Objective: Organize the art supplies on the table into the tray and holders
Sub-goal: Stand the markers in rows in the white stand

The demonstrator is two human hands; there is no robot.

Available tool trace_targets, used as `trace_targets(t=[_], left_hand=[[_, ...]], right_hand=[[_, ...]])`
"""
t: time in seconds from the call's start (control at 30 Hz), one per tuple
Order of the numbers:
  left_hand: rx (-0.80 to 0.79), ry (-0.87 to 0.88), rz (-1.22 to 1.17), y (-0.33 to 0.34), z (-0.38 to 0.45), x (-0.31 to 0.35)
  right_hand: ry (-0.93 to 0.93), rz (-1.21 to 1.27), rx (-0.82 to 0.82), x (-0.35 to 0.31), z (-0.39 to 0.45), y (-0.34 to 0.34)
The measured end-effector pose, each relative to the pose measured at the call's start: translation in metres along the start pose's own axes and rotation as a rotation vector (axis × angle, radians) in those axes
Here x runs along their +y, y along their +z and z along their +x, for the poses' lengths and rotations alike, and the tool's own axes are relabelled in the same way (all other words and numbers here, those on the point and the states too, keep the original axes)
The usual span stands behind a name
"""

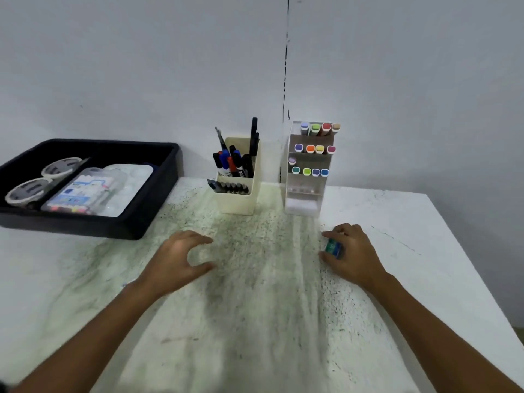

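My right hand (351,253) grips a small teal and blue object (333,247) just above the table, in front of the clear tiered marker holder (304,199). That holder carries several coloured markers (314,148) on three tiers. My left hand (181,256) hovers over the table's middle with fingers loosely curled and holds nothing. A cream pen holder (241,199) with black, blue and red markers (232,163) stands at the back. The black tray (136,222) at the left holds two tape rolls (61,167), a clear marker pack (82,194) and a white palette (133,177).
The white table (255,321) is stained with green and black specks. Its right edge (476,265) runs diagonally toward me. A plain grey wall stands right behind the holders and the tray.
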State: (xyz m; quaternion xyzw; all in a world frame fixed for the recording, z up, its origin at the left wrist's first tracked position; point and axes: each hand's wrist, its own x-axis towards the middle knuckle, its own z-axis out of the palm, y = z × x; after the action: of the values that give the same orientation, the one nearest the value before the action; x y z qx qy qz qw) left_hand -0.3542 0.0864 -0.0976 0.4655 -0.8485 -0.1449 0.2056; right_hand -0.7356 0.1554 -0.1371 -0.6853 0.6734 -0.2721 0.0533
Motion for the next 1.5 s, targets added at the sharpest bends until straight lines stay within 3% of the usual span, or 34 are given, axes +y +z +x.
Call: trace_targets(t=[0.23,0.57,0.77,0.97,1.23,1.5], left_hand=[[-0.034,-0.23,0.035,-0.043,-0.074,-0.061],[0.135,-0.289,0.003,-0.041,-0.105,-0.066],[0.056,-0.311,0.014,-0.029,-0.099,-0.057],[-0.054,-0.211,0.025,-0.038,-0.095,-0.064],[-0.059,-0.088,-0.05,-0.017,-0.057,-0.03],[0.023,0.309,-0.098,0.023,0.05,0.055]], right_hand=[[-0.132,0.003,-0.039,-0.046,0.012,0.033],[-0.346,0.077,-0.11,-0.124,0.034,0.087],[-0.385,0.084,-0.104,-0.131,0.032,0.098],[-0.38,0.086,-0.011,-0.129,0.024,0.094],[-0.357,0.07,-0.02,-0.117,0.023,0.085],[-0.153,0.084,0.124,-0.068,0.033,0.015]])
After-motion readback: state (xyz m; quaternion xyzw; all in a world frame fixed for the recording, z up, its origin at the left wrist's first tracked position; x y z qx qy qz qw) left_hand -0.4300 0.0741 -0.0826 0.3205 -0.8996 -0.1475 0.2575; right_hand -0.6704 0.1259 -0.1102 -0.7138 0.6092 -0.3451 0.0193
